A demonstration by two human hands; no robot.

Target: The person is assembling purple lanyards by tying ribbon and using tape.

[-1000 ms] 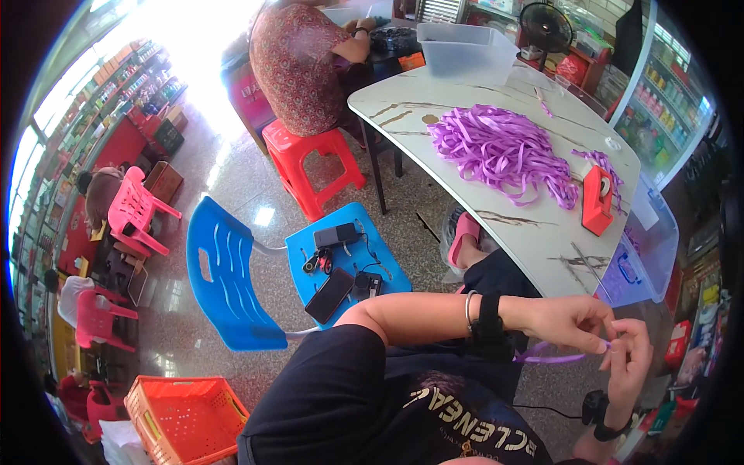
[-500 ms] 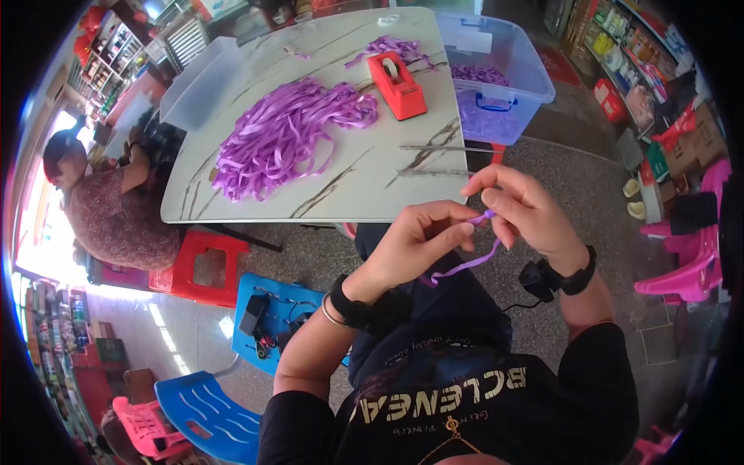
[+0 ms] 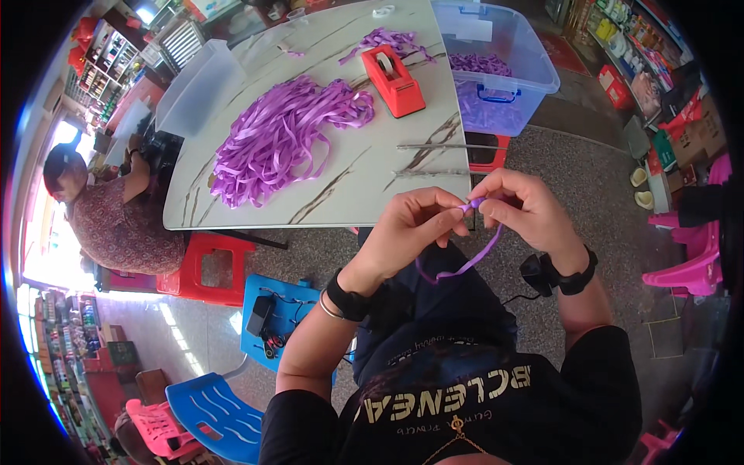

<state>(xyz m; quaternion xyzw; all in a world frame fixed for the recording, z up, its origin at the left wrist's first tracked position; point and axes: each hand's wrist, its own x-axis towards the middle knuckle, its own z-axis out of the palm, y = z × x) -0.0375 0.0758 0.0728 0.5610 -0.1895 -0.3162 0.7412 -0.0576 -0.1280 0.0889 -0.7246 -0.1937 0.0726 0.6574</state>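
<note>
Between my two hands, just off the table's near edge, is a purple ribbon (image 3: 487, 249) with a small knot or fold at the fingertips. My left hand (image 3: 418, 225) pinches it from one side with thumb and forefinger. On the other side, my right hand (image 3: 525, 211) grips it close by, fingertips nearly meeting the left ones. The ribbon's loose tail droops in a curve over my lap. On the marble-patterned table (image 3: 349, 182) lies a big heap of purple ribbons (image 3: 271, 139). Two thin rods (image 3: 434, 146) stick out past the table's right edge, near my hands.
A red tape dispenser (image 3: 394, 84) and a smaller ribbon bunch (image 3: 386, 45) lie farther back. Right of the table stands a clear bin (image 3: 535, 85) holding purple ribbons. A person (image 3: 116, 209) sits at left by a red stool (image 3: 209, 267). A blue chair (image 3: 213, 415) stands lower left.
My hands have drawn closer together around the ribbon, the right one shifting slightly left and its raised fingers coming down to the knot. The view has shifted a little.
</note>
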